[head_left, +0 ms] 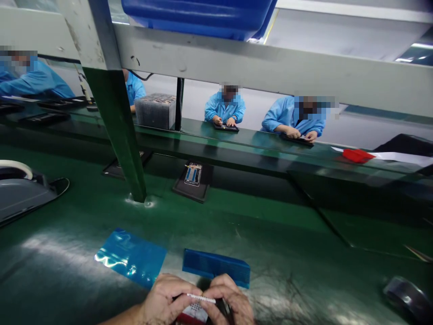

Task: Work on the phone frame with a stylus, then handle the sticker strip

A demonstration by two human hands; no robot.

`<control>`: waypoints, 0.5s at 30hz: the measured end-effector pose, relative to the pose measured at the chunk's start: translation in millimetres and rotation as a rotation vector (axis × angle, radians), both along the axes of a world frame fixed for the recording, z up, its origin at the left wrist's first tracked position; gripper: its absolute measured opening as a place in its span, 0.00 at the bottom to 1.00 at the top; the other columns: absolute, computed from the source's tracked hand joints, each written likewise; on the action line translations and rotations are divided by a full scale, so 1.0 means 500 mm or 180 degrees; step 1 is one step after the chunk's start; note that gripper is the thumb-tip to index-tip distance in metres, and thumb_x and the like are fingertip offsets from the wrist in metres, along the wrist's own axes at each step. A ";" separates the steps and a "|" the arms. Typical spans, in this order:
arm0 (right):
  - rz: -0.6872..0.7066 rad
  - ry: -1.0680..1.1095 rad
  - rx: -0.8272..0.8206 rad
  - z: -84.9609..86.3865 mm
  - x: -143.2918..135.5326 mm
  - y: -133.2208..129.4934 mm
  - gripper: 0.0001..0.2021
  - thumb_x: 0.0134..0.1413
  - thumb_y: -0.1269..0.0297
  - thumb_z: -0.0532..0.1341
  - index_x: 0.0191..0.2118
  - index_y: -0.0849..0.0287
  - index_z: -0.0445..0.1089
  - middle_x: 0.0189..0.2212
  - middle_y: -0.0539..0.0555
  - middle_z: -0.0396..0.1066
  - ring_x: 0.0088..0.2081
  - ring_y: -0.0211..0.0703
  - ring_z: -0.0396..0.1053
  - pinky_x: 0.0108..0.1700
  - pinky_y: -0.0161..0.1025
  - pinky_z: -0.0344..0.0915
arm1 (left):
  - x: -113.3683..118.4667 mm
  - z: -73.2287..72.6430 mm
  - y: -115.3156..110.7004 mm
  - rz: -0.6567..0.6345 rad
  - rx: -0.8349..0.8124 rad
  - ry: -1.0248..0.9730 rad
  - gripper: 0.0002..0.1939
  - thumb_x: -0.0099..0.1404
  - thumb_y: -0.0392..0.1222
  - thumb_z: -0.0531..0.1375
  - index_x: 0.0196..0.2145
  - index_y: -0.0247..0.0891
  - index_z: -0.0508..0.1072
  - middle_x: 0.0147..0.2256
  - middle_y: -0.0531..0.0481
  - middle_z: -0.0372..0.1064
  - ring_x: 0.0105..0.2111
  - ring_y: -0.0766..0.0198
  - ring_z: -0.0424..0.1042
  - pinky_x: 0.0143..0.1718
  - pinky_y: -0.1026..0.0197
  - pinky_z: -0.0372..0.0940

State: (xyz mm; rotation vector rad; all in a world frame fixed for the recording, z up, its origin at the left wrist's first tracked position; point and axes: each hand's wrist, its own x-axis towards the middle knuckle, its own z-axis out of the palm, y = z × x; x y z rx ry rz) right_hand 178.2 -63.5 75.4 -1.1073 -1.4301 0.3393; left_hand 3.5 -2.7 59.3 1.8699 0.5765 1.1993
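At 6 o'clock, at the bottom edge of the view, the left hand (165, 300) and the right hand (228, 300) meet over the green work mat (237, 225); their fingertips pinch together a thin white strip (201, 298), each hand grasping one end of it. Just under the strip, between both hands, sits a small red and white part with a dotted surface (192, 312), partly hidden by the fingers, so I cannot tell which hand carries it. Just beyond the hands, at 12 o'clock from them, lies a blue ridged block (216, 266), and at 10 o'clock from them a shiny blue film sheet (130, 257) lies flat on the mat. Farther at 12 o'clock a green post (117, 131) stands on the mat and blocks part of the conveyor belt (237, 151) behind it. On the belt, a black tray (192, 187) holds one phone frame (193, 174). At 9 o'clock rests a grey tape dispenser (20, 192). At 4 o'clock lies a dark tape roll (407, 295). Across the belt, other workers in blue coats (225, 108) bend over their own black trays.
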 end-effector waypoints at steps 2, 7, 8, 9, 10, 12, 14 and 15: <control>0.0112 0.0079 -0.0017 0.007 0.001 0.001 0.17 0.75 0.46 0.65 0.36 0.51 0.77 0.27 0.46 0.71 0.24 0.37 0.72 0.25 0.31 0.70 | -0.003 0.005 0.000 0.0137 0.0050 0.0134 0.13 0.75 0.59 0.62 0.41 0.55 0.84 0.29 0.58 0.84 0.26 0.69 0.83 0.38 0.80 0.72; 0.0353 -0.0109 -0.0134 0.027 0.014 0.001 0.15 0.77 0.47 0.63 0.40 0.50 0.77 0.30 0.45 0.73 0.27 0.35 0.75 0.29 0.28 0.73 | -0.005 0.006 0.001 0.0172 0.0238 0.0238 0.13 0.77 0.59 0.60 0.42 0.54 0.82 0.30 0.60 0.84 0.27 0.71 0.83 0.39 0.82 0.71; 0.0333 -0.0084 -0.0183 0.021 0.014 -0.002 0.15 0.77 0.48 0.63 0.39 0.50 0.77 0.30 0.44 0.73 0.27 0.35 0.74 0.29 0.28 0.72 | -0.005 0.003 0.001 0.0147 0.0271 0.0217 0.13 0.77 0.59 0.60 0.43 0.53 0.82 0.30 0.59 0.84 0.26 0.71 0.83 0.39 0.81 0.71; 0.0306 -0.0044 -0.0232 0.011 0.013 -0.006 0.15 0.77 0.49 0.63 0.39 0.50 0.77 0.30 0.45 0.72 0.27 0.35 0.74 0.30 0.28 0.72 | -0.005 0.001 0.002 0.0123 0.0290 0.0212 0.13 0.77 0.58 0.60 0.44 0.53 0.82 0.30 0.59 0.84 0.27 0.70 0.83 0.39 0.81 0.71; 0.0273 0.0025 -0.0259 -0.001 0.012 -0.010 0.14 0.77 0.50 0.63 0.39 0.50 0.77 0.30 0.45 0.72 0.28 0.35 0.74 0.30 0.28 0.71 | -0.005 -0.002 0.003 0.0107 0.0299 0.0220 0.13 0.77 0.57 0.60 0.44 0.53 0.82 0.31 0.59 0.84 0.28 0.70 0.83 0.40 0.81 0.71; 0.0188 0.0140 -0.0276 -0.025 0.008 -0.015 0.13 0.77 0.52 0.64 0.39 0.51 0.78 0.30 0.48 0.71 0.29 0.37 0.73 0.30 0.30 0.71 | -0.006 -0.004 0.004 0.0099 0.0315 0.0255 0.12 0.77 0.57 0.60 0.45 0.53 0.82 0.32 0.58 0.85 0.28 0.70 0.83 0.40 0.82 0.71; 0.0105 0.0109 -0.0333 -0.037 0.005 -0.015 0.13 0.73 0.52 0.66 0.38 0.53 0.78 0.30 0.50 0.70 0.29 0.41 0.72 0.30 0.33 0.71 | -0.007 -0.001 0.005 0.0092 0.0333 0.0288 0.13 0.77 0.57 0.60 0.46 0.52 0.82 0.31 0.57 0.85 0.28 0.70 0.83 0.40 0.82 0.71; 0.0064 0.0041 -0.0377 -0.037 0.004 -0.011 0.13 0.71 0.51 0.68 0.37 0.54 0.78 0.29 0.51 0.69 0.29 0.43 0.71 0.30 0.35 0.72 | -0.006 0.002 0.006 0.0074 0.0347 0.0295 0.13 0.77 0.58 0.60 0.46 0.52 0.82 0.31 0.57 0.85 0.27 0.69 0.83 0.39 0.81 0.71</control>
